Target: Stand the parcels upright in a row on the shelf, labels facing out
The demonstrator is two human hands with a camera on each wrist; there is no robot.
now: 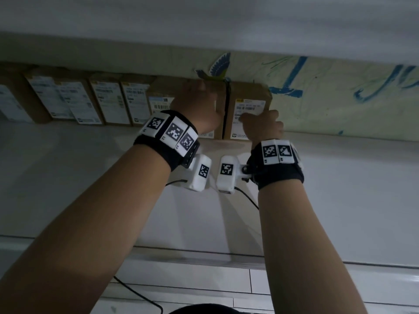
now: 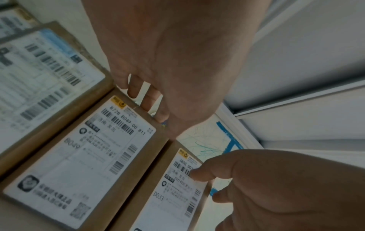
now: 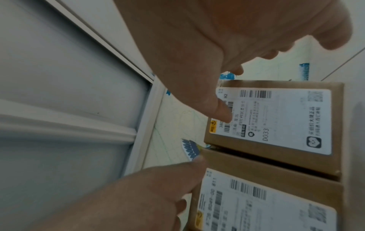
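A row of brown parcels [image 1: 108, 98] stands upright on the white shelf [image 1: 79, 168], white labels facing out. My left hand [image 1: 195, 103] reaches over the top of the second parcel from the right, marked B049 [image 2: 88, 148], and its fingers [image 2: 147, 101] hook behind the upper edge. The hand covers most of that parcel [image 1: 219, 96] in the head view. The right-end parcel, marked D033 [image 1: 249, 96], stands close beside it with a thin dark gap between. My right hand [image 1: 263, 125] holds it, thumb [image 3: 223, 112] on the label and fingers curled at its right side.
Bare white shelf runs right of the last parcel, in front of a back wall with blue and green scribbles [image 1: 340, 98] and a bird sticker [image 1: 218, 66]. A white board [image 1: 204, 19] hangs low over the parcels. A black cable [image 1: 248, 199] trails from the wrist cameras.
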